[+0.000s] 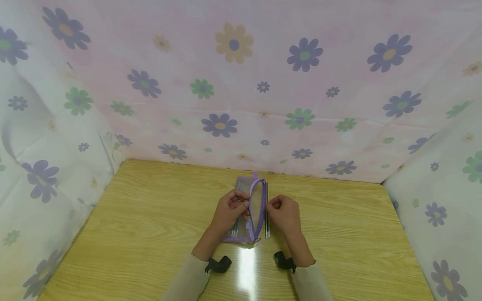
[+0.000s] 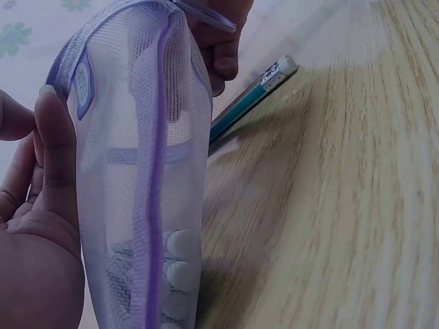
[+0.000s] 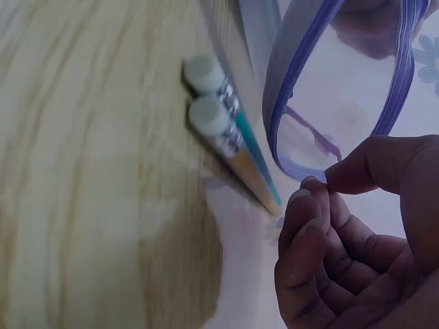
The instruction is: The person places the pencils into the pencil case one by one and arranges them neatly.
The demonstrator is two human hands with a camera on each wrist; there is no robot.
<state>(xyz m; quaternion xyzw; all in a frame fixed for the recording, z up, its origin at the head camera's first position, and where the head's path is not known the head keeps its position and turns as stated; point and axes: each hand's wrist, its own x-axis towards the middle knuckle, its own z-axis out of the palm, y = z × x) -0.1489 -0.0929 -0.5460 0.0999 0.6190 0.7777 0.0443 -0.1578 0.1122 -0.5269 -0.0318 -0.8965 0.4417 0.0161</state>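
A purple-trimmed mesh pencil pouch (image 1: 246, 184) lies on the table, its zipped mouth spread wide. My left hand (image 1: 226, 213) pinches the mouth's left edge between thumb and finger. On the opposite side, my right hand (image 1: 287, 214) pinches the right edge; the right wrist view shows thumb and fingertips meeting on the purple band. Several white eraser ends (image 2: 180, 267) show through the mesh in the left wrist view. Just right of the pouch lie two pencils (image 1: 267, 230) side by side, one green (image 3: 247, 130), one orange-yellow (image 3: 248, 171), both with white erasers.
The wood-grain table (image 1: 150, 209) ends at a flower-printed cloth (image 1: 263, 104) behind, with more cloth on both sides. Black wrist cameras (image 1: 219, 264) sit at both sleeve cuffs. A bright light reflection falls on the tabletop between the forearms.
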